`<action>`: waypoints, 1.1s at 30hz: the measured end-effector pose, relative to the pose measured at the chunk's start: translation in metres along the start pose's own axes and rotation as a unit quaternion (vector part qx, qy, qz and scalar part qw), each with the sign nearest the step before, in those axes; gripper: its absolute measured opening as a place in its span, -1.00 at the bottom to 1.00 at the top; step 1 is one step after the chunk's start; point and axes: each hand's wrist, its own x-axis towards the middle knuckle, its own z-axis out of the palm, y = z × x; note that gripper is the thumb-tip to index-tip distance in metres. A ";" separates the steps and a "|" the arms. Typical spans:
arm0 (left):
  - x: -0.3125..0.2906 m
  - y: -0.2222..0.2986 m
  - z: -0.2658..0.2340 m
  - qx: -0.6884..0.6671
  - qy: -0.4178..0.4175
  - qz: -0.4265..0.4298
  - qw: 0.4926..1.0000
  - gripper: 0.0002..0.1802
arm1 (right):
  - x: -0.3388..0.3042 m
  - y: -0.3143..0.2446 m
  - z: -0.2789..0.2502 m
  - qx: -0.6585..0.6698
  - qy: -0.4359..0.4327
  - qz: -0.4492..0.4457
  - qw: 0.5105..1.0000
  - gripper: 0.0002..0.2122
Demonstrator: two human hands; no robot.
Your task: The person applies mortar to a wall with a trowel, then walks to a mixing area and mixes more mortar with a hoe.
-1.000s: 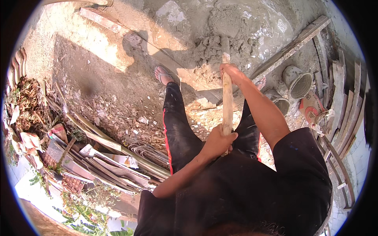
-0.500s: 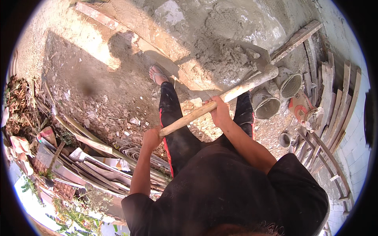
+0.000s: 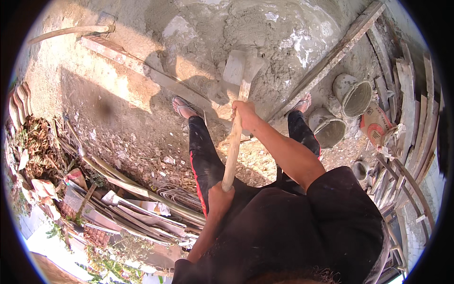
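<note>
Both my hands are wrapped round the pale wooden handle of a hoe (image 3: 231,154). My left hand (image 3: 221,199) grips the near end of the handle, close to my body. Farther up, my right hand (image 3: 244,115) closes on it just below the head. The hoe's wide, mortar-coated blade (image 3: 234,67) is at the wet grey mortar (image 3: 272,35) in front of me; whether its edge has sunk in cannot be seen. My sandalled feet stand apart at the mortar's near side.
Boards (image 3: 338,49) (image 3: 123,56) edge the mortar on both sides. Two buckets (image 3: 357,97) (image 3: 329,131) stand at the right, near a torn paper sack (image 3: 376,124) and stacked planks (image 3: 407,109). Another long-handled tool (image 3: 71,32) lies far left. Scrap wood (image 3: 113,208) fills the lower left.
The hoe's head has swung left from beside the buckets to the middle of the mortar. Its handle now points nearly straight ahead; my left hand has moved right and nearer my body.
</note>
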 end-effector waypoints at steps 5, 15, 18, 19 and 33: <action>0.078 0.078 0.065 -0.023 0.042 0.070 0.996 -0.70 | 0.024 -0.144 -0.006 -0.039 -0.045 -0.113 0.992 -0.91; 0.117 0.160 0.118 -0.171 -0.126 0.237 0.948 -0.58 | -0.042 -0.284 -0.108 -0.074 0.068 -0.335 0.937 -0.89; 0.085 0.150 0.090 -0.119 -0.187 0.190 0.956 -0.54 | -0.016 -0.244 -0.127 -0.073 0.111 -0.254 0.958 -0.88; 0.068 0.144 0.070 -0.094 -0.233 0.142 0.957 -0.51 | 0.009 -0.215 -0.143 -0.091 0.104 -0.199 0.970 -0.87; -0.023 0.050 -0.112 0.063 -0.228 0.113 0.965 -0.50 | -0.070 -0.015 -0.071 0.108 0.010 -0.030 0.994 -0.93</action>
